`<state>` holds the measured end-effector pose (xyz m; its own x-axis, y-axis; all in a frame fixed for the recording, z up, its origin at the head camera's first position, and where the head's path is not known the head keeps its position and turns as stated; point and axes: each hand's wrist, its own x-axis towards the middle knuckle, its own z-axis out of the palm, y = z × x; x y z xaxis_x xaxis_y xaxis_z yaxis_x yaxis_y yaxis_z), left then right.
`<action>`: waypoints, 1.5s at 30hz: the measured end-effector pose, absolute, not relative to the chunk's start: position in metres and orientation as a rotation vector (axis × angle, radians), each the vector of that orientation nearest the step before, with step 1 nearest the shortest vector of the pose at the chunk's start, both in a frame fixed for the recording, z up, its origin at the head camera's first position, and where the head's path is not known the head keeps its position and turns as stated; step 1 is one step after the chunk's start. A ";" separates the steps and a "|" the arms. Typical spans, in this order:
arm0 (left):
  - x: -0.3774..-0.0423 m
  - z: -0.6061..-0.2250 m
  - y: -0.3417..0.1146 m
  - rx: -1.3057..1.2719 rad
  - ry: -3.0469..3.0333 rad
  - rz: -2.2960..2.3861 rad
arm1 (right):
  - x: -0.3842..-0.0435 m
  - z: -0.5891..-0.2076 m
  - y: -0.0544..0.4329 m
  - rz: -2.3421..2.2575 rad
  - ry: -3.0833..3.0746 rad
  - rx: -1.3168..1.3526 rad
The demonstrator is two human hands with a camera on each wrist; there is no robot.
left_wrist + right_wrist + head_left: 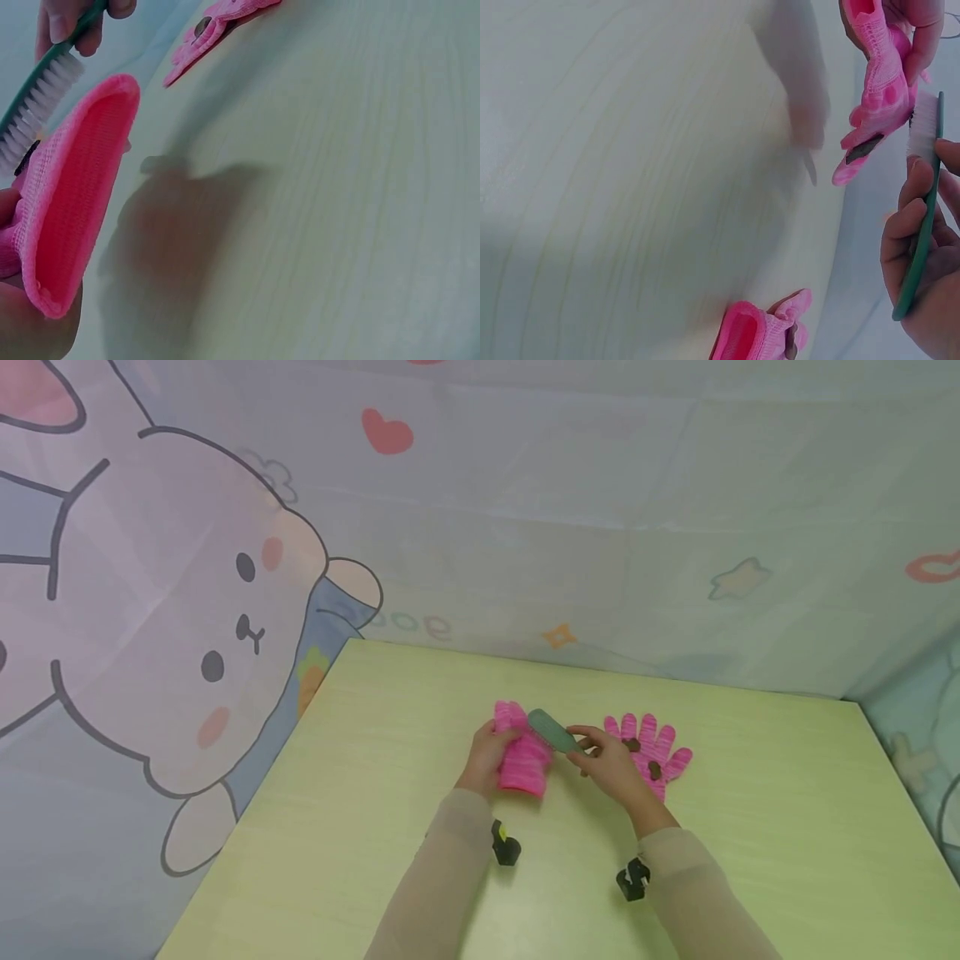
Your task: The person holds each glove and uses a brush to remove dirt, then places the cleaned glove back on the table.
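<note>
Near the middle of the table [375,827], the left hand [489,758] has its fingers curled round a pink glove [523,752], lifting it with the cuff open so it can be scrubbed. The right hand [609,762] wraps a green brush [553,732], bristles on the fabric. Beyond, toward the far edge, a second pink glove [654,755] lies flat, apparently with brown spots

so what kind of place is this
Likely a makeshift indoor work corner, not a real laundry: a pale green table enclosed by cartoon rabbit fabric backdrops, with pink gloves and a green brush.
</note>
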<state>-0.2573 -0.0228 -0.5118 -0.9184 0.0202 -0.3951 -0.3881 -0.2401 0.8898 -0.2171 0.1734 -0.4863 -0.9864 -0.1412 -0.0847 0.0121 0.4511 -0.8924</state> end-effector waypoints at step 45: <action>-0.250 -0.514 -0.024 -0.431 1.830 2.179 | -0.212 -0.488 0.175 -1.538 2.578 -0.080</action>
<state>-0.2500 -0.0239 -0.5143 -0.9214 0.0102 -0.3886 -0.3845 -0.1704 0.9073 -0.2115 0.1755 -0.4881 -0.9890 -0.1164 -0.0917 0.0254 0.4767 -0.8787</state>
